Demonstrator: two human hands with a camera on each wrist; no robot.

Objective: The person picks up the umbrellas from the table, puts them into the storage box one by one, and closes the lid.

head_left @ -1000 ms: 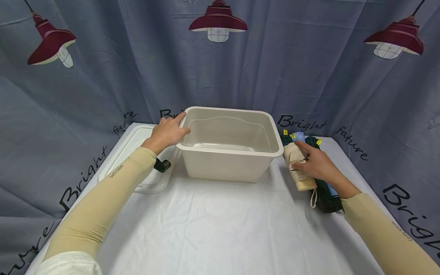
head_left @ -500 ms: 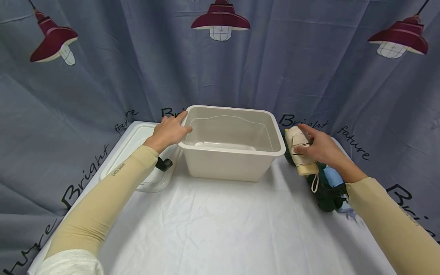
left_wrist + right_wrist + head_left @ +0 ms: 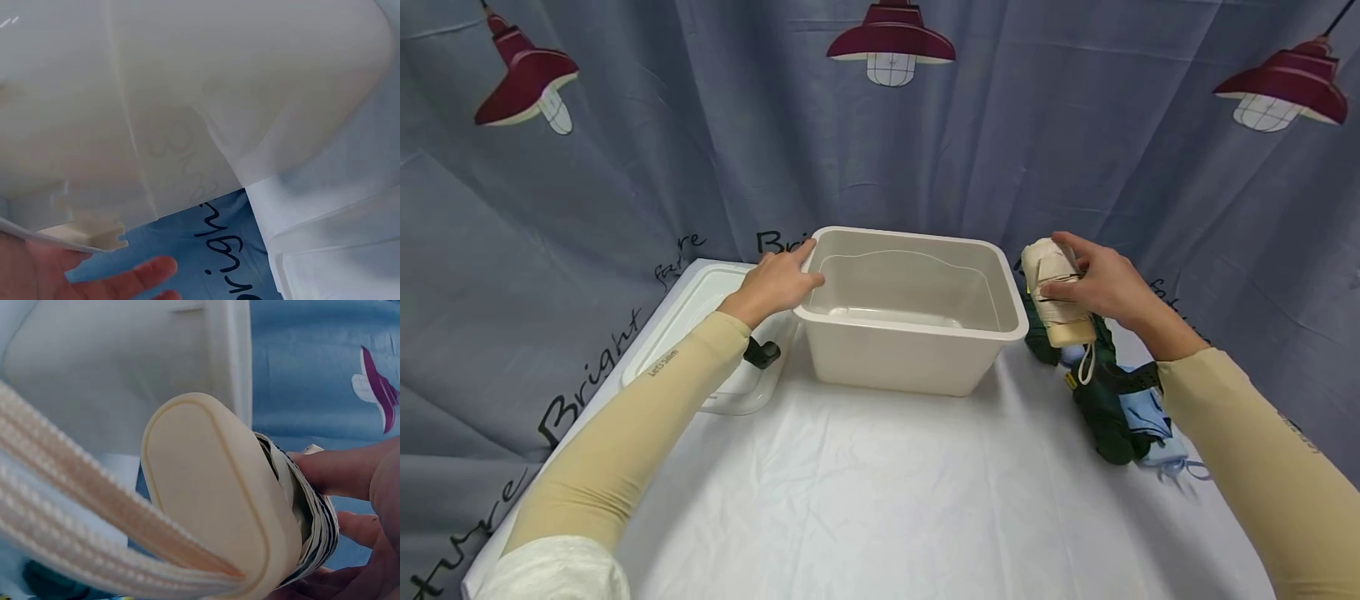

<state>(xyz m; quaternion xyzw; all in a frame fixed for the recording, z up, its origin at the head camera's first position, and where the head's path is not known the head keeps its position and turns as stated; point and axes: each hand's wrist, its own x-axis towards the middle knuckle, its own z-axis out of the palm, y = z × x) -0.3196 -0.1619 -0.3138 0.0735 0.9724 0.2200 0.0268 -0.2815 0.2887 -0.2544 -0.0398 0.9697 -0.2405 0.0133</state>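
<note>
One folded beige umbrella [image 3: 1054,292], pinched in the right hand [image 3: 1101,283] fingers, now rides lifted beside the storage bin [image 3: 910,333], whose rim the left hand [image 3: 775,283] steadies with relaxed fingers.

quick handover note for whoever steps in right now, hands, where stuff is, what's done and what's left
Left hand: rests on the left rim of the beige bin.
Right hand: grips the cream folded umbrella, lifted off the table beside the bin's right wall.
Green umbrella and blue umbrella lie on the white cloth to the right. Clear lid lies left of the bin.
Done: cream umbrella picked up. Bin holds nothing.
Left: probably all three umbrellas into the bin, then lid.
</note>
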